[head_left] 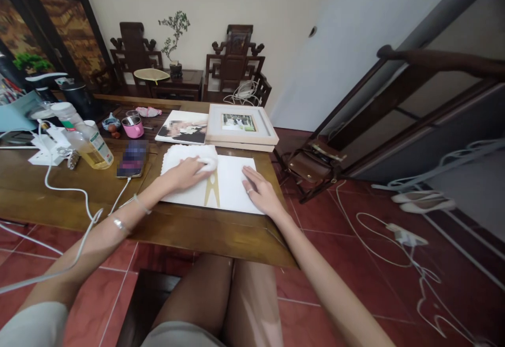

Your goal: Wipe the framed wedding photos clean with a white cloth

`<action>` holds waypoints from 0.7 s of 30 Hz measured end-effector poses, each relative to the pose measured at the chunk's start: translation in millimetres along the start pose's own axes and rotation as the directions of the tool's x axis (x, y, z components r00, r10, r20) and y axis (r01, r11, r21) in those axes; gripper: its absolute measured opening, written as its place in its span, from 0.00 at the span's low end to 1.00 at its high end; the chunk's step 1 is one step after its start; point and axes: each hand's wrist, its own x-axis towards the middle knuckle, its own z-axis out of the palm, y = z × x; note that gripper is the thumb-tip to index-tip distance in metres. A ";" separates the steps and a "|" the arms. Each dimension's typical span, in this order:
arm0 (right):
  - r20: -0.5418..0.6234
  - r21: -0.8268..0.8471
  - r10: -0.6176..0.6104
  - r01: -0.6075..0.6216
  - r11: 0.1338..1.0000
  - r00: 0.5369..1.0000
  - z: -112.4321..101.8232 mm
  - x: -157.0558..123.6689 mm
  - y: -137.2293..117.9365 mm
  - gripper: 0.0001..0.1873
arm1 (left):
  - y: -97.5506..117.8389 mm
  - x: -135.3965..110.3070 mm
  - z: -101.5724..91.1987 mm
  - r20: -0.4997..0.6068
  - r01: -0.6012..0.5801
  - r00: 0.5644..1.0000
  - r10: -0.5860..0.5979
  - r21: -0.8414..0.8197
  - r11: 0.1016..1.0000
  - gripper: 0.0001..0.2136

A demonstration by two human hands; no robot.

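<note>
A flat white panel [237, 184] with a gold, A-like mark [212, 191] lies near the front edge of the wooden table. My left hand [188, 173] is on a white cloth [185, 153] over the panel's left part, its fingers closed on a fold of the fabric. The cloth and hand cover the top of the gold mark. On the panel's right side rests my right hand [258, 191], palm down with fingers stretched out and a ring on one finger; nothing is in it.
Behind the panel lie a framed photo [239, 122] and a picture board [183, 127]. To the left are a phone [132, 158] on a cable, a bottle of yellow liquid [94, 149], a power strip [49, 147] and a pink cup [133, 126]. A chair holds a brown bag [311, 167].
</note>
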 end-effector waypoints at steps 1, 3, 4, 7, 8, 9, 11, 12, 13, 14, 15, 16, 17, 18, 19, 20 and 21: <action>0.000 0.003 -0.001 0.001 1.000 1.000 0.0 0.0 0.4 0.24 | 3.6 14.2 2.6 -0.009 0.009 1.000 -0.009 0.012 1.000 0.17; 0.000 0.008 0.000 0.000 1.000 1.000 -0.2 0.0 0.5 0.24 | 14.5 36.6 9.8 -0.002 0.044 0.999 -0.044 0.064 0.997 0.17; 0.001 0.007 0.003 -0.003 1.000 1.000 -0.4 -0.1 0.3 0.24 | 21.3 43.7 14.3 0.002 0.050 0.999 -0.050 0.095 0.994 0.16; 0.006 -0.004 0.010 -0.010 1.000 1.000 -0.9 -0.1 -0.9 0.24 | 43.4 43.5 30.4 0.020 0.001 1.000 -0.005 0.218 0.976 0.16; 0.008 -0.011 0.010 -0.010 1.000 1.000 -0.9 -0.1 -1.4 0.24 | 50.7 36.0 36.0 0.027 -0.027 0.999 0.021 0.263 0.964 0.15; 0.010 -0.017 0.008 -0.008 1.000 1.000 -0.8 0.1 -1.8 0.24 | 57.9 25.3 41.3 0.033 -0.056 0.998 0.048 0.302 0.952 0.15; 0.012 -0.027 0.003 -0.003 1.000 1.000 -0.4 0.5 -2.4 0.25 | 71.4 -2.4 49.4 0.038 -0.108 0.994 0.101 0.364 0.925 0.15; 0.012 -0.030 0.000 0.001 1.000 1.000 -0.1 0.7 -2.5 0.25 | 77.6 -17.2 51.7 0.031 -0.133 0.991 0.131 0.385 0.913 0.15; 0.011 -0.032 -0.003 0.004 0.999 1.000 0.1 1.0 -2.6 0.25 | 83.1 -31.0 52.7 0.028 -0.157 0.987 0.159 0.403 0.902 0.14; 0.012 -0.032 -0.007 0.007 0.999 1.000 0.3 1.1 -2.6 0.25 | 87.7 -42.5 52.4 0.027 -0.179 0.982 0.185 0.413 0.893 0.14; 0.012 -0.033 -0.009 0.009 0.999 1.000 0.4 1.3 -2.7 0.25 | 91.1 -50.8 51.2 0.032 -0.198 0.979 0.203 0.416 0.887 0.14; 0.011 -0.035 -0.009 0.009 0.999 1.000 0.4 1.3 -2.8 0.25 | 92.9 -55.1 49.2 0.043 -0.209 0.977 0.210 0.410 0.888 0.14; 0.011 -0.038 -0.007 0.007 0.999 1.000 0.3 1.3 -3.0 0.25 | 93.1 -55.1 46.9 0.052 -0.207 0.978 0.203 0.395 0.895 0.14; 0.011 -0.041 -0.003 0.004 0.999 1.000 0.0 1.2 -3.2 0.25 | 91.6 -50.8 44.5 0.059 -0.191 0.981 0.182 0.373 0.908 0.15; 0.013 -0.044 0.001 -0.001 0.999 1.000 -0.3 1.0 -3.5 0.25 | 88.4 -42.6 42.4 0.067 -0.164 0.986 0.150 0.347 0.924 0.15; 0.014 -0.046 0.006 -0.005 0.999 1.000 -0.7 0.9 -3.9 0.25 | 83.9 -31.2 40.8 0.072 -0.129 0.991 0.112 0.320 0.939 0.15; 0.014 -0.046 0.010 -0.009 0.999 1.000 -1.2 0.7 -4.2 0.25 | 78.3 -17.7 39.7 0.070 -0.089 0.995 0.071 0.297 0.951 0.15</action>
